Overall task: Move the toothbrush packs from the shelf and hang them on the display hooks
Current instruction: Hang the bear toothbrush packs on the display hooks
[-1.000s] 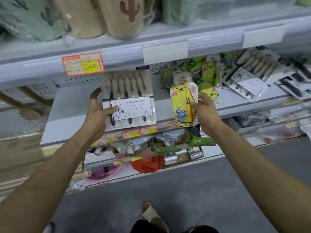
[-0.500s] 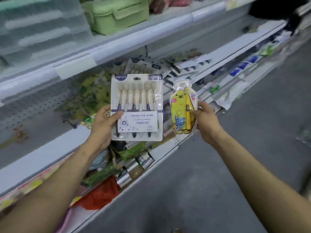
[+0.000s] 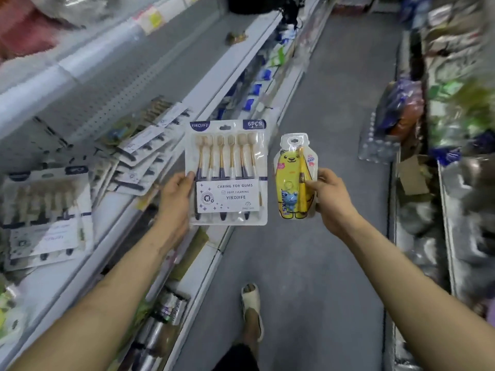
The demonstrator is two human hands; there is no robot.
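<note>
The six-brush pack (image 3: pixel 227 172) is held at its 9 o'clock edge by the left hand (image 3: pixel 175 199). At its 3 o'clock, the right hand (image 3: pixel 332 199) pinches the yellow pack (image 3: pixel 294 178). Both are off the shelf (image 3: pixel 112 218) and unhung. More packs (image 3: pixel 45 215) wait there, and no hooks show.

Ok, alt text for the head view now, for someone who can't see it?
The left hand grips a six-brush pack by its left edge and the right hand pinches a yellow bear pack, both upright over a shop aisle. More packs lie loose on the shelf at left.
</note>
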